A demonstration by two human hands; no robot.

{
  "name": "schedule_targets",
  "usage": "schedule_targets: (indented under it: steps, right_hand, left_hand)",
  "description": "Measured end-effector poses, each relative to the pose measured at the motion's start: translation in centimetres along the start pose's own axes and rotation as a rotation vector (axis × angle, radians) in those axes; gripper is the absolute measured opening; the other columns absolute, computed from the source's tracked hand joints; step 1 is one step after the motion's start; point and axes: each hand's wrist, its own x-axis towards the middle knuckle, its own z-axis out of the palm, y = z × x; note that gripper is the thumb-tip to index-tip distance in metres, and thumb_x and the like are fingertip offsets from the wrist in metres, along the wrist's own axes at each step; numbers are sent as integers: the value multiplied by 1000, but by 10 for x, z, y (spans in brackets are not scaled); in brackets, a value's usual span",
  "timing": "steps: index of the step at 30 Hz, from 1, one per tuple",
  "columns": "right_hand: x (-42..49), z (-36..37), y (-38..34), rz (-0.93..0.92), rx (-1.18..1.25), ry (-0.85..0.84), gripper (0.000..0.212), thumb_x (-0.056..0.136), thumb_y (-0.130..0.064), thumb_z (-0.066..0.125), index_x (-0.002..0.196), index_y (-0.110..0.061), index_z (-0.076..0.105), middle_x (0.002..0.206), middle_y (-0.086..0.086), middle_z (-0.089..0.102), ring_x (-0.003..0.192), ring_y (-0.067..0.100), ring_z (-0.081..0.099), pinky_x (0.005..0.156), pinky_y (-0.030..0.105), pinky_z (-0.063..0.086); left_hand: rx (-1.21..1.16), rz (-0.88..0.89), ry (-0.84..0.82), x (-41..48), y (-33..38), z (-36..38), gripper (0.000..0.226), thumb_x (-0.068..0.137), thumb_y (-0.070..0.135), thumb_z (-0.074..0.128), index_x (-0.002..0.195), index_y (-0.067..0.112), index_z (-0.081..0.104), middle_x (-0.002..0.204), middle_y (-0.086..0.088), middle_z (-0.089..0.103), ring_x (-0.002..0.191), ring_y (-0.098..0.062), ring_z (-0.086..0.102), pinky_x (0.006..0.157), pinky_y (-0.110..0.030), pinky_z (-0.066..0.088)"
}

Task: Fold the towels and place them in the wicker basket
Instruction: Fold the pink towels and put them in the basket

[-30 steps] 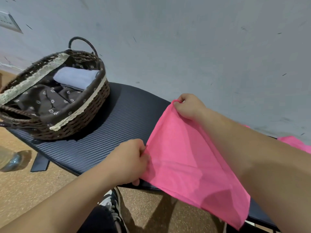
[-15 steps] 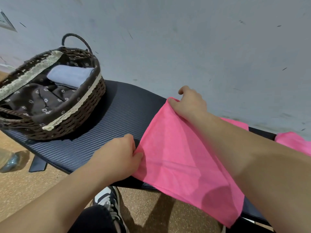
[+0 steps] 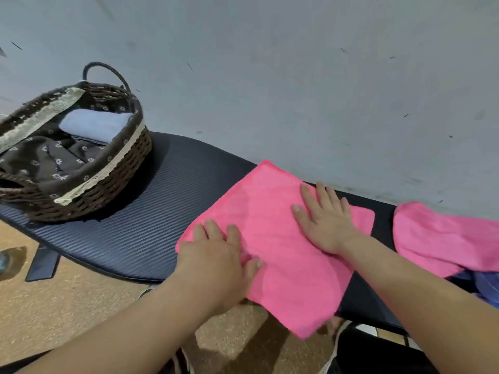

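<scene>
A pink towel [image 3: 272, 211] lies folded over on the dark ribbed bench [image 3: 129, 233], its near corner hanging past the front edge. My left hand [image 3: 216, 260] presses flat on the towel's left edge, fingers straight. My right hand [image 3: 324, 220] lies flat on the towel's middle, fingers spread. The wicker basket [image 3: 108, 179] stands at the left end of the bench, lined with dark flowered cloth. A folded pale blue towel [image 3: 94, 125] lies inside it at the back.
A second pink towel [image 3: 445, 238] lies crumpled at the right end of the bench, with a blue cloth [image 3: 486, 290] below it. A grey wall [image 3: 270, 76] runs close behind. Brown speckled floor [image 3: 67, 306] lies below the front edge.
Both hands let go of the towel's pinched left corners and now lie flat on it. The towel has dropped from held up to lying on the bench.
</scene>
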Motion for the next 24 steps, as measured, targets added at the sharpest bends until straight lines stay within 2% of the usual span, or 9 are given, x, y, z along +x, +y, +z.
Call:
schedule_targets:
  steps: [6, 9, 11, 14, 16, 18, 20, 22, 24]
  right_hand:
    - [-59, -8, -5, 248, -141, -176, 95, 94, -79, 6, 163, -17, -16, 170, 17, -19, 159, 33, -12, 124, 56, 11]
    - [-85, -17, -14, 389, -234, -263, 112, 89, -86, 10, 163, -3, 2, 169, 27, 1, 155, 42, 11, 121, 55, 24]
    - [-97, -26, -18, 436, -294, -330, 112, 88, -87, 15, 162, -2, 18, 167, 28, 9, 152, 42, 19, 119, 55, 28]
    - [-110, -38, -15, 269, -310, -274, 89, 98, -72, 22, 164, -13, 15, 170, 22, -1, 156, 40, 7, 121, 58, 23]
    - [-118, -39, -14, 74, -227, -269, 79, 102, -67, 20, 166, -24, 2, 171, 15, -15, 159, 35, -9, 127, 55, 12]
    - [-123, -30, -15, -16, -132, -321, 78, 101, -71, 17, 164, -34, -10, 169, 9, -25, 157, 32, -18, 128, 52, 4]
    - [-119, -13, -13, -15, -83, -366, 81, 98, -76, 14, 161, -36, -18, 166, 7, -32, 155, 31, -25, 128, 50, -3]
    - [-106, 0, -6, -16, -98, -328, 79, 99, -74, 13, 159, -37, -23, 162, 8, -40, 152, 30, -32, 127, 51, -9]
    - [-91, 3, 1, -12, -69, -257, 76, 100, -72, 12, 159, -38, -23, 162, 7, -40, 151, 28, -35, 126, 50, -13]
  left_hand:
    - [-75, 183, 107, 55, -33, 1, 95, 82, 83, 8, 160, 30, 20, 171, -14, 10, 158, -35, 9, 120, -66, 19]
    - [-91, 266, 182, 68, -32, -1, 72, 98, 68, 33, 160, 34, 20, 173, -5, 2, 159, -32, -3, 124, -65, 5]
    - [-20, 282, 307, 66, -22, -5, 65, 103, 46, 42, 161, 28, 21, 173, -8, 0, 159, -35, -2, 125, -61, 6]
    - [-8, 411, 481, 39, -1, -10, 67, 93, 20, 60, 156, 17, 38, 167, -17, 26, 153, -38, 27, 123, -53, 24]
    - [-90, 516, 391, 16, 10, -5, 56, 94, 29, 61, 147, 13, 51, 159, -16, 41, 146, -34, 40, 122, -47, 33]
    - [1, 522, 161, -6, 21, 3, 77, 94, 50, 57, 155, 8, 36, 166, -17, 24, 154, -36, 23, 125, -50, 25]
    - [186, 472, -6, -18, 27, 15, 106, 92, 61, 57, 163, 8, -2, 170, -16, -13, 157, -39, -9, 127, -56, 9]
    - [231, 477, 7, -16, 24, 25, 121, 89, 62, 62, 160, 13, -21, 166, -15, -30, 154, -40, -24, 126, -60, 1]
    - [219, 490, 51, -5, 15, 28, 127, 84, 63, 65, 159, 17, -27, 165, -13, -34, 153, -37, -28, 126, -58, -3]
